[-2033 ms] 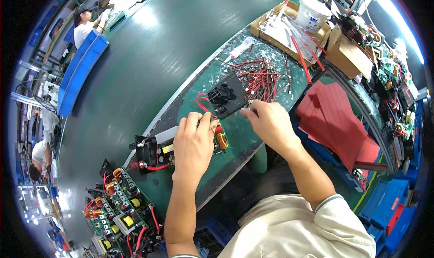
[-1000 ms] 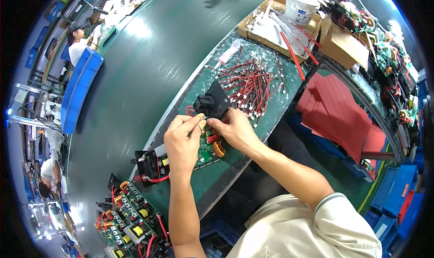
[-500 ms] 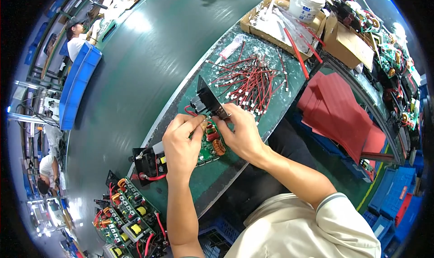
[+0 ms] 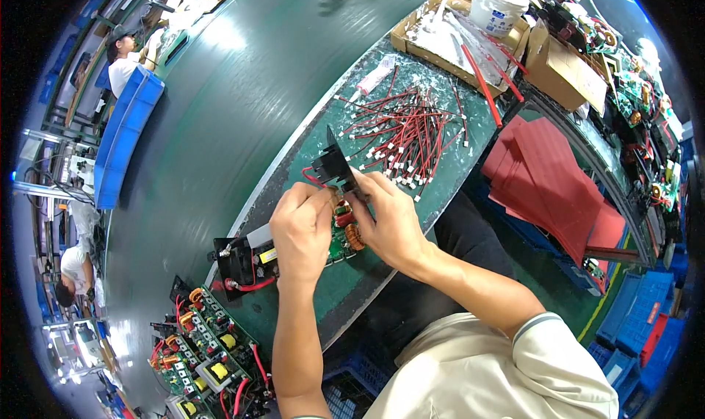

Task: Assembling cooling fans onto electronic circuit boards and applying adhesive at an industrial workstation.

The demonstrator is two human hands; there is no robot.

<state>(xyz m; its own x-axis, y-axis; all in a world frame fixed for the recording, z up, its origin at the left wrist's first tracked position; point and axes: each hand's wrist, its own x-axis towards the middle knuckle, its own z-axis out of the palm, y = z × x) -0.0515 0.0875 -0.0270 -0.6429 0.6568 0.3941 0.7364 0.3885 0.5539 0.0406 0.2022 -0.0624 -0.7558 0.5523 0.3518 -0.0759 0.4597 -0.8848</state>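
Note:
My right hand [image 4: 393,224] grips a black panel [image 4: 335,162] with dark block-shaped parts on its face, holding it on edge above the bench. My left hand [image 4: 299,228] is closed in a pinch at the panel's lower edge; whatever its fingertips hold is hidden. A red wire loops out beside the panel. Beneath both hands lies a green circuit board [image 4: 338,252], partly covered, with a copper-wound coil [image 4: 354,237] near my right wrist. Left of my left hand, a black end piece [image 4: 239,263] with a thick red cable sits on the bench.
Red-and-black wires [image 4: 411,136] with white plugs lie beyond my hands, by a tube [image 4: 376,77]. A carton tray [image 4: 411,41] holds a white bucket [image 4: 498,8]. Assembled boards [image 4: 213,345] crowd the lower left. A belt [image 4: 213,125] carries a blue bin [image 4: 126,136]. Red sheets [image 4: 547,184] hang at right.
Both hands stay at the black panel, which has turned slightly; my left hand has shifted a little right and up. On the belt, the far board and the blue bin have slid slightly left.

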